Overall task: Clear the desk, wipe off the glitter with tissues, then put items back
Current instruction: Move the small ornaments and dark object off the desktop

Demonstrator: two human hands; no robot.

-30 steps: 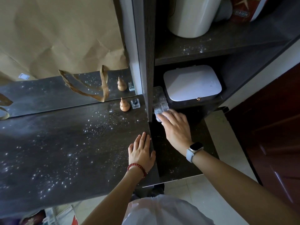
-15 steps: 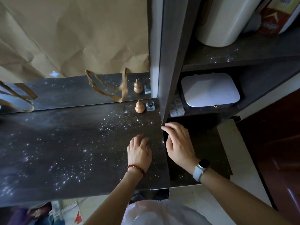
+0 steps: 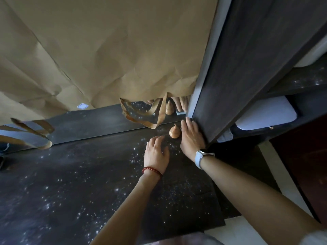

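While I watch through the head camera, these are my notes:

Desk (image 3: 74, 188): dark, matte, wood-grained top, speckled all over with bright glitter (image 3: 136, 158), thickest near my hands.

Gourd (image 3: 174, 132): one small tan ornament, smooth and pear-shaped, upright at the back of the desk; its twin image shows in the mirror strip (image 3: 88, 119) behind.

Left hand (image 3: 156, 152): palm down on the glittered desk, fingers loosely spread and straight, holding nothing; a red bead bracelet (image 3: 151, 171) circles the wrist.

Right hand (image 3: 192, 138): flat, fingers pressed together and pointing toward the mirror, lying against the foot of the dark shelf panel (image 3: 247, 71), just beside the gourd; a white-strapped watch (image 3: 201, 157) sits on the wrist.

Under the right hand: I think a small clear thing may sit there, but the hand hides it.

Brown paper (image 3: 109, 50): one creased sheet covering the wall, two torn curls at its lower edge.

Shelf cubby: one white, rounded, lidded box (image 3: 265, 114), smooth.
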